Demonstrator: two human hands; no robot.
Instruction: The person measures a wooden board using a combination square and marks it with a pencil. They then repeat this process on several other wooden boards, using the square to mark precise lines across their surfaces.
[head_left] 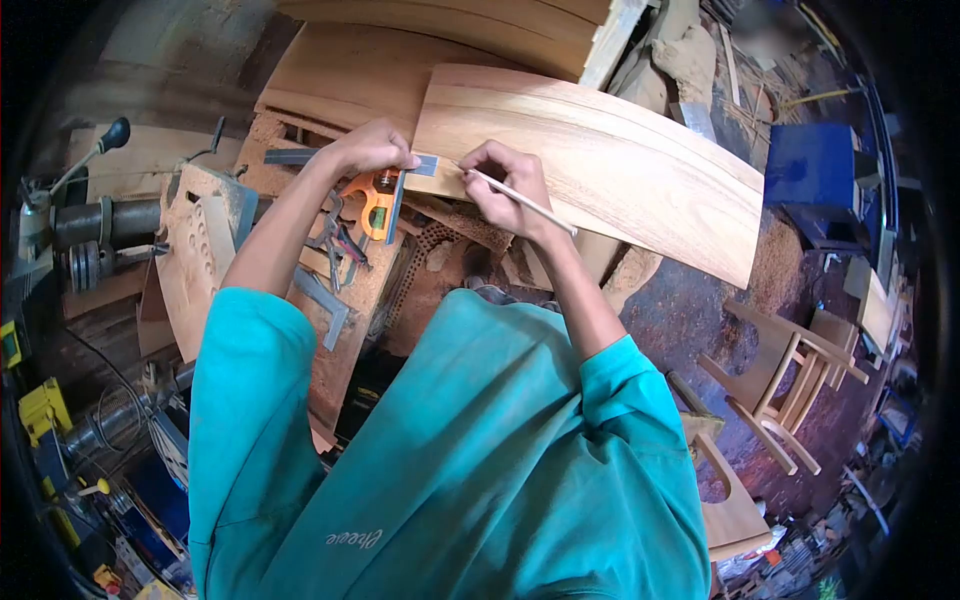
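My left hand [375, 148] presses on a combination square with its fingers closed over the steel blade. The square's orange head [377, 212], with a level vial, hangs below the blade on the near side. Between the fingers of my right hand [510, 190] is a pale pencil [525, 204], its point end close to the blade's right end. Under the square's blade lies the end of a narrow pale wood piece [436, 180]. A wide wooden board [600, 165] stretches from there to the right, beneath and beyond my right hand.
Red-handled hand tools [345, 243] and a metal angle [322, 305] lie on the dusty bench left of my body. A machine with a lever [100, 220] stands at the left. On the right are a blue metal box [812, 180] and a wooden chair frame [785, 390].
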